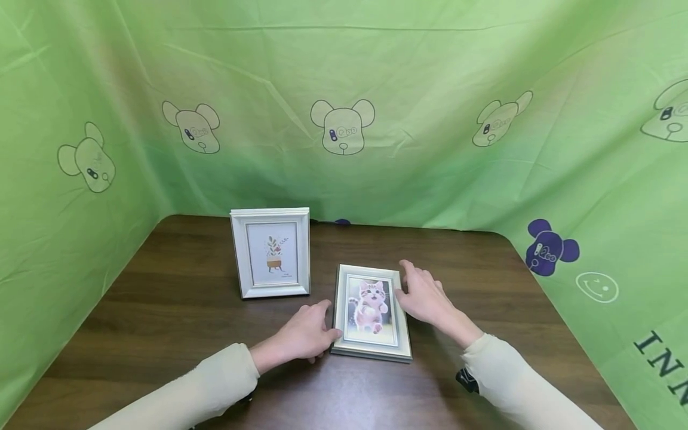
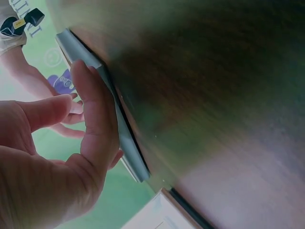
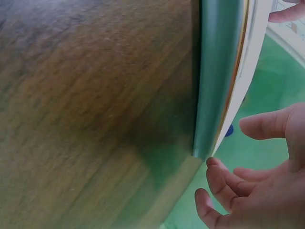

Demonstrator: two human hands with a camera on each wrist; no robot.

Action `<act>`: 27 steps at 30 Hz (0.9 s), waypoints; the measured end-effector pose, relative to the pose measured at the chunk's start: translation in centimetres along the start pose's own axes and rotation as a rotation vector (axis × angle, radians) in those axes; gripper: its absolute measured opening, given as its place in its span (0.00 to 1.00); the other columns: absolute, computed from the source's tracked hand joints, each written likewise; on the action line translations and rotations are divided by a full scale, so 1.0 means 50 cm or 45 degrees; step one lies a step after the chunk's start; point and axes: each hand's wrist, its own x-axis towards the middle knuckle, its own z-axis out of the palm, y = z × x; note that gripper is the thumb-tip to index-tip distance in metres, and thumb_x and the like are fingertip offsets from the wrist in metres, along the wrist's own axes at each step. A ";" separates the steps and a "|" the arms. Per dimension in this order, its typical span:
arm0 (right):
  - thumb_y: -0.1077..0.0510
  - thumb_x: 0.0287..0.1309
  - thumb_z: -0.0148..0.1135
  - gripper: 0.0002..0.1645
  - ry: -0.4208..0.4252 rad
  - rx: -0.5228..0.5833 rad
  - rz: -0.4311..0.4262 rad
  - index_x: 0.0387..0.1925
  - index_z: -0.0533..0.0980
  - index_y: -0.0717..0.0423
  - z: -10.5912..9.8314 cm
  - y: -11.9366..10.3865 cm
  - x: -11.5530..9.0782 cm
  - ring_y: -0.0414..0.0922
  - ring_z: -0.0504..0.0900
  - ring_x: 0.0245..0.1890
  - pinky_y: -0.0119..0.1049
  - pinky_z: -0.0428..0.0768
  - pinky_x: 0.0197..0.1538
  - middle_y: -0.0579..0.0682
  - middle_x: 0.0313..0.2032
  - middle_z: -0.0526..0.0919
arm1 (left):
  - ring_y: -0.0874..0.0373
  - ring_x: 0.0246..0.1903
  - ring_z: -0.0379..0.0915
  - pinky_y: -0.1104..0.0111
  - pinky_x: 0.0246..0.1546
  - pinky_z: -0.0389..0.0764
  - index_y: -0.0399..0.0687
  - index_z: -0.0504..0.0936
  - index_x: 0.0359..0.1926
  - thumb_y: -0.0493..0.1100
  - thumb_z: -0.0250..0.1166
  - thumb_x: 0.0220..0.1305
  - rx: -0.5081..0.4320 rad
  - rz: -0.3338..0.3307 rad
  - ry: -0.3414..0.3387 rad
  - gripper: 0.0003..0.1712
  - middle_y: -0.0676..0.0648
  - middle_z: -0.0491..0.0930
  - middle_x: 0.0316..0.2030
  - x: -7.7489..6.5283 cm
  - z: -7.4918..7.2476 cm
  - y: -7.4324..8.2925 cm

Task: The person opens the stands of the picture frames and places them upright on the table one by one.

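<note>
A picture frame with a kitten photo (image 1: pixel 371 310) lies face up on the wooden table, its silvery border toward me. My left hand (image 1: pixel 303 334) is beside its left edge, with the thumb over the lower left corner in the head view. In the left wrist view the straight fingers (image 2: pixel 95 112) of that hand run along the frame's side (image 2: pixel 126 138). At the upper right edge is my right hand (image 1: pixel 430 298), thumb near the border and fingers extended past the corner. The right wrist view shows its loosely bent fingers (image 3: pixel 224 183) close to the frame's end (image 3: pixel 214 95).
Left of the kitten picture, a second white frame (image 1: pixel 242 257) with a potted plant print stands upright. Green cloth (image 1: pixel 344 185) printed with bear heads encloses the table (image 1: pixel 177 269) at the back and both sides.
</note>
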 end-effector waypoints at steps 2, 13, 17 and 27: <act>0.56 0.56 0.60 0.36 -0.008 0.001 -0.005 0.65 0.61 0.61 0.003 0.003 -0.001 0.60 0.72 0.51 0.59 0.66 0.46 0.57 0.44 0.80 | 0.57 0.05 0.72 0.65 0.08 0.74 0.30 0.56 0.67 0.44 0.64 0.62 0.002 -0.002 -0.002 0.41 0.49 0.75 0.13 0.001 0.003 0.000; 0.60 0.54 0.60 0.35 -0.038 0.013 -0.040 0.63 0.62 0.64 0.008 0.008 0.003 0.54 0.77 0.43 0.55 0.73 0.40 0.52 0.35 0.80 | 0.56 0.04 0.71 0.62 0.06 0.74 0.31 0.65 0.59 0.41 0.64 0.61 -0.081 0.016 -0.017 0.30 0.45 0.74 0.09 0.005 0.018 -0.001; 0.61 0.53 0.59 0.35 -0.062 0.007 -0.066 0.63 0.61 0.65 0.009 0.009 0.008 0.48 0.77 0.34 0.49 0.74 0.34 0.46 0.26 0.77 | 0.55 0.04 0.71 0.62 0.05 0.74 0.31 0.66 0.58 0.40 0.64 0.61 -0.085 0.006 -0.017 0.29 0.45 0.73 0.08 0.006 0.023 -0.002; 0.62 0.52 0.58 0.34 -0.105 -0.010 -0.075 0.62 0.63 0.66 0.010 0.010 0.014 0.52 0.76 0.41 0.54 0.75 0.43 0.52 0.32 0.77 | 0.54 0.05 0.72 0.62 0.05 0.74 0.33 0.68 0.56 0.39 0.64 0.61 -0.134 -0.022 -0.031 0.25 0.43 0.74 0.09 0.009 0.026 -0.001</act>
